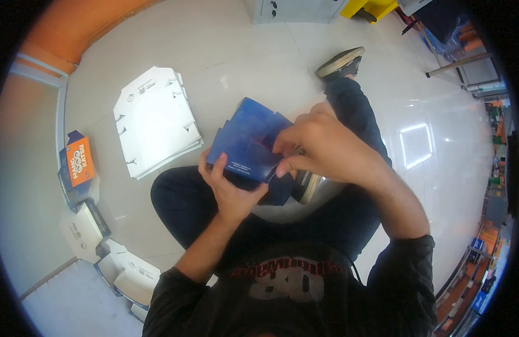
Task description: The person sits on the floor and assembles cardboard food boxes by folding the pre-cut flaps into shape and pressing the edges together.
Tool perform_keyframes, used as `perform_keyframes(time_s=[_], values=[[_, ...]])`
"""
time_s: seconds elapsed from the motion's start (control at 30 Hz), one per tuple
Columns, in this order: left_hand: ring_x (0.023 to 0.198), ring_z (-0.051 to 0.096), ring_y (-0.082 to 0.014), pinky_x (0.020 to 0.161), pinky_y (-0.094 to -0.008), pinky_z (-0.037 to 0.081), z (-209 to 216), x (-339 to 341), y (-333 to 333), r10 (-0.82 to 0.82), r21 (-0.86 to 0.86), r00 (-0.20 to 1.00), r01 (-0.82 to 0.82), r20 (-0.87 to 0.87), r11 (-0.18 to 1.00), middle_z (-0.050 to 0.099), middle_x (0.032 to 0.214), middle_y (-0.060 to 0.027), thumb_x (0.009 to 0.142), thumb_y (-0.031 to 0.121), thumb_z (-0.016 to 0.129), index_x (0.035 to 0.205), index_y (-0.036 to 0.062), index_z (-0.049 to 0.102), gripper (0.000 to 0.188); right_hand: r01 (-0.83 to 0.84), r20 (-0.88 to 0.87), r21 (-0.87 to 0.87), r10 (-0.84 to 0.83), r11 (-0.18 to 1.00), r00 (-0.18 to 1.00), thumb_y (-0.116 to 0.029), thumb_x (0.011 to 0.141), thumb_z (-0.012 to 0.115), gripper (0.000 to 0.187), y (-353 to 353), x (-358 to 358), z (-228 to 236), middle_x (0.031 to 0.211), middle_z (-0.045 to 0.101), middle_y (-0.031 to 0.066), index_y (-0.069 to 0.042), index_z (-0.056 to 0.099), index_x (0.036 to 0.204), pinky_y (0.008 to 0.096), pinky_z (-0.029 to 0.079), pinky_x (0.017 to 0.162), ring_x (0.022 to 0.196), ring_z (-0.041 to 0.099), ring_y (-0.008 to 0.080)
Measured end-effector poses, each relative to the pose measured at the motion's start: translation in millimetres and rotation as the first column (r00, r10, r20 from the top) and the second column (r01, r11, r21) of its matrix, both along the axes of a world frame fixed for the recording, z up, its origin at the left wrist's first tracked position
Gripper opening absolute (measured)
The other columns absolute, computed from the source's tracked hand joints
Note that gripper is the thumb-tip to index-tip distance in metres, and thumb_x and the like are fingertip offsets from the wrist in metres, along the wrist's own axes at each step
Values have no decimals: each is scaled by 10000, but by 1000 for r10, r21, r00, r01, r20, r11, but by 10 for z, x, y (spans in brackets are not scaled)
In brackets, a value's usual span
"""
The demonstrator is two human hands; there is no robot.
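A blue cardboard box [245,137], partly folded with stepped flaps at its far left edge, is held above my crossed legs. My left hand [232,188] grips its near side, the thumb at the near right corner and the fingers spread over the face. At the right edge my right hand [318,146] pinches a flap between thumb and fingers. Part of that edge is hidden behind the right hand. On the floor to the left lies a stack of flat white cardboard blanks [155,121] with cut slots.
Along the left wall stand an orange and blue box [79,163] and several opened white-and-blue boxes [130,275]. A grey metal cabinet [296,11] and a yellow bin [369,8] are at the far side. Cluttered shelves [484,241] line the right. My shoe [341,63] rests on the tiles.
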State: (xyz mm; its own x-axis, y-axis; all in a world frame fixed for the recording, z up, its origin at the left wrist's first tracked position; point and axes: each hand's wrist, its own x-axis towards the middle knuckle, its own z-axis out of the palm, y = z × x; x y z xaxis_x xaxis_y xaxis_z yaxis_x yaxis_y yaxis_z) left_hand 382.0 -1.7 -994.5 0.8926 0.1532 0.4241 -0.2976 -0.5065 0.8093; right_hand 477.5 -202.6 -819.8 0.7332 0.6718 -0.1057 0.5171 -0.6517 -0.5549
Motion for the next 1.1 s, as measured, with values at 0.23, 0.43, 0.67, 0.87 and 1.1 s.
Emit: perform_keyframes(time_s=[0.23, 0.43, 0.67, 0.87, 1.1], values=[[1380, 334, -506, 1098, -591, 395, -23, -38, -8, -32, 62, 999, 30, 29, 998, 258, 1496, -289, 509, 125, 954, 1463, 204, 305, 1156, 73, 141, -96, -60, 993, 988, -257, 815, 799, 153, 91, -84, -240, 836, 750, 80, -131, 766, 894, 472, 396, 926, 899, 707, 281], [1376, 327, -499, 1091, -608, 374, -44, -21, -31, -19, 11, 999, 19, 27, 1000, 272, 1490, -285, 507, 137, 961, 1446, 223, 322, 1140, 186, 90, -81, -179, 979, 980, -177, 793, 789, 150, 137, -135, -204, 849, 744, 101, -106, 734, 914, 473, 406, 908, 852, 714, 304], [1382, 313, -495, 1101, -600, 342, -50, -58, -22, -67, 86, 997, 63, 42, 994, 271, 1493, -282, 509, 169, 976, 1436, 230, 332, 1130, 93, 82, -1, -93, 996, 992, -131, 785, 787, 136, 118, -113, -266, 843, 742, 96, -99, 713, 895, 498, 476, 865, 857, 723, 339], [1390, 327, -495, 1118, -597, 360, 9, -62, -46, -87, 140, 996, 87, -11, 986, 255, 1499, -286, 497, 162, 976, 1452, 215, 321, 1160, 60, -108, -16, -61, 998, 992, -93, 783, 791, 164, 167, -73, -298, 900, 737, 155, -43, 703, 912, 493, 556, 798, 920, 714, 389], [1399, 349, -508, 1141, -594, 385, 8, 47, 40, -119, 75, 992, 122, -37, 990, 262, 1503, -291, 465, 159, 969, 1465, 232, 333, 1188, 5, -105, 80, 4, 997, 994, -153, 811, 793, 225, 130, 74, -168, 923, 734, 187, -28, 688, 965, 485, 553, 827, 934, 714, 393]])
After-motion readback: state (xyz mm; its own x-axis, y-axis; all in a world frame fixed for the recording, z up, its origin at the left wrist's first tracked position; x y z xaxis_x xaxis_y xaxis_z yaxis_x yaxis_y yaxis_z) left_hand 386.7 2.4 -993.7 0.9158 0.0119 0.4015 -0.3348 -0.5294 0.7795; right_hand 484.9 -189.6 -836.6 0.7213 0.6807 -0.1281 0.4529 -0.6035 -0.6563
